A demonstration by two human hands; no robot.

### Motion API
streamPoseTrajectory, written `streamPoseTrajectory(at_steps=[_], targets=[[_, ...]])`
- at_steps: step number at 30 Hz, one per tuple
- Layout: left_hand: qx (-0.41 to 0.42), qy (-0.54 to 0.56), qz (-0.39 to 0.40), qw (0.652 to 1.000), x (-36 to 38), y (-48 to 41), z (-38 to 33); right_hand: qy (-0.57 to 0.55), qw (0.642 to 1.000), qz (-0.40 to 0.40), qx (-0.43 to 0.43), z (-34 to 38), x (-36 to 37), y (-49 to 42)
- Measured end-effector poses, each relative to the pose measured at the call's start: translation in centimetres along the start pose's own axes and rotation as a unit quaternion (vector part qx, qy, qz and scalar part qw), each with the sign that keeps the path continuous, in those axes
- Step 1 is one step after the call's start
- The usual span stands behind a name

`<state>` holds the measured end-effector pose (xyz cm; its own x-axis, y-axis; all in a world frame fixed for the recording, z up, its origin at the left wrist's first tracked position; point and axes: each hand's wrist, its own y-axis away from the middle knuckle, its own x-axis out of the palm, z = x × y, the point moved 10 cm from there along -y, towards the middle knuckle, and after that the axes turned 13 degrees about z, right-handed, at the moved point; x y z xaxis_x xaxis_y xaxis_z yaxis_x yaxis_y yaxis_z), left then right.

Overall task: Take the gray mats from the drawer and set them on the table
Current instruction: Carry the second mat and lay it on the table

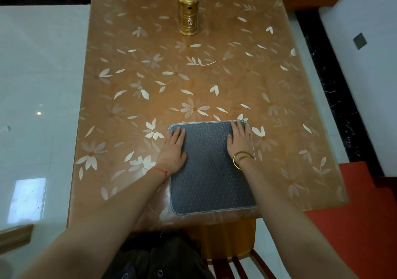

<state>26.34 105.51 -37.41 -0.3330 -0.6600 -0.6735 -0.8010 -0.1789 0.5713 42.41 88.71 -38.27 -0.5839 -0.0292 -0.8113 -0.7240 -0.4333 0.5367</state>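
Observation:
A gray quilted mat [207, 171] with white stitched edging lies flat on the table [150, 85], near its front edge. My left hand [174, 149] rests palm down on the mat's left side, fingers together and stretched out. My right hand [239, 141] lies flat on the far right corner, a gold bangle on its wrist. Neither hand grips the mat. A pinkish edge shows under the mat's right side; I cannot tell whether it is a second mat. No drawer is in view.
The table has an orange cover printed with white flowers. A gold lantern-shaped lamp [188, 10] stands upright at the far middle. A wooden chair [232, 244] sits below the table's front edge. White tiled floor [38, 74] lies to the left, a red step [361, 214] to the right.

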Motion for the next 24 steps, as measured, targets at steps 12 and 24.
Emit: streamPoseTrajectory(at_steps=[12,24], targets=[[-0.013,-0.096,0.01,0.995,0.4,-2.7,0.2,0.012,0.999,0.035,-0.022,-1.1,0.7,-0.8],[-0.042,-0.079,0.018,0.996,0.8,-2.7,0.3,-0.026,0.999,0.021,0.02,-4.2,0.4,-0.2]])
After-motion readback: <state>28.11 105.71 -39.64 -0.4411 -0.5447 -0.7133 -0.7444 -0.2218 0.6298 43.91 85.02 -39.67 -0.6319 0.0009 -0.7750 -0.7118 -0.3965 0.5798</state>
